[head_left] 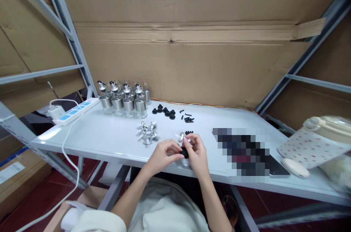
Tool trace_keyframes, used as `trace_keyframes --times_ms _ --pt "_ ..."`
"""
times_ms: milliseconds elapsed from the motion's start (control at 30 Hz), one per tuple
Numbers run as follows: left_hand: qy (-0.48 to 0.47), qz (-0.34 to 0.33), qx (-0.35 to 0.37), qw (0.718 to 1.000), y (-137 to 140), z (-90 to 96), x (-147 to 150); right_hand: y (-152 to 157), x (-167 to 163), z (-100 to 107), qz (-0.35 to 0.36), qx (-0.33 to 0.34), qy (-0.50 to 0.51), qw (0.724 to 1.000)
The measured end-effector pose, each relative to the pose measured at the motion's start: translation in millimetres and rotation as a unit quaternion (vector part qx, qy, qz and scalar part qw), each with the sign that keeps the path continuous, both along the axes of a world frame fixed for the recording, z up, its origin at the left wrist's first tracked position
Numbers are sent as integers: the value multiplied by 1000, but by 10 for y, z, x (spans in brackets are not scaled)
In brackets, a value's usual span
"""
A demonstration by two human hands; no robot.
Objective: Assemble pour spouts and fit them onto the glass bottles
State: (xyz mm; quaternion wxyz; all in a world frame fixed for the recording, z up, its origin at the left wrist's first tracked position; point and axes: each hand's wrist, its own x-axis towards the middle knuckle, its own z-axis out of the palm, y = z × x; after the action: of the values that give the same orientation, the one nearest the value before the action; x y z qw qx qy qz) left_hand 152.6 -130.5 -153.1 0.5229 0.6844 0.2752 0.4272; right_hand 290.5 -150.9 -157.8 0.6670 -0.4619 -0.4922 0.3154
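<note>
Both hands meet over the front edge of the table. My left hand [166,154] pinches a round black stopper [185,152], like those lying further back. My right hand [196,153] is closed against the stopper's other side, its thumb and index finger together. A small bright bit shows at those fingertips, too small to name. Just behind them is a silver pourer piece [181,137]. A pile of silver pourer pieces [148,133] lies to the left of my hands. Tiny black parts [189,132] sit in a cluster beyond my right fingers.
Glass bottles with steel sleeves [129,105], several topped with pourers, stand at the back left. Black stoppers [167,112] and small black levers [188,119] lie mid-table. A power strip [76,112] is at left. On the right are a blurred-out item, a spotted container [309,146] and a white oval object [295,167].
</note>
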Motion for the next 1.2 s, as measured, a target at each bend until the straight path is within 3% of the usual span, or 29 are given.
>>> trace_keyframes --times_ms 433,567,667,800,967,1200 --pt "32 3 45 998 -1 16 -1 -5 5 23 -33 -32 -1 999" --pt "46 31 30 998 30 -14 18 -34 15 30 -131 23 45 990" --pt "-23 80 -34 996 69 -30 14 -38 36 11 -183 47 80 979" --pt "-113 106 -96 983 109 -24 0 -28 43 -15 -108 7 23 994" --pt "-115 79 -105 985 99 2 -8 -33 29 -21 -11 -13 -55 998" --pt "-102 103 -62 987 88 22 -28 -44 15 -12 -26 4 -76 997"
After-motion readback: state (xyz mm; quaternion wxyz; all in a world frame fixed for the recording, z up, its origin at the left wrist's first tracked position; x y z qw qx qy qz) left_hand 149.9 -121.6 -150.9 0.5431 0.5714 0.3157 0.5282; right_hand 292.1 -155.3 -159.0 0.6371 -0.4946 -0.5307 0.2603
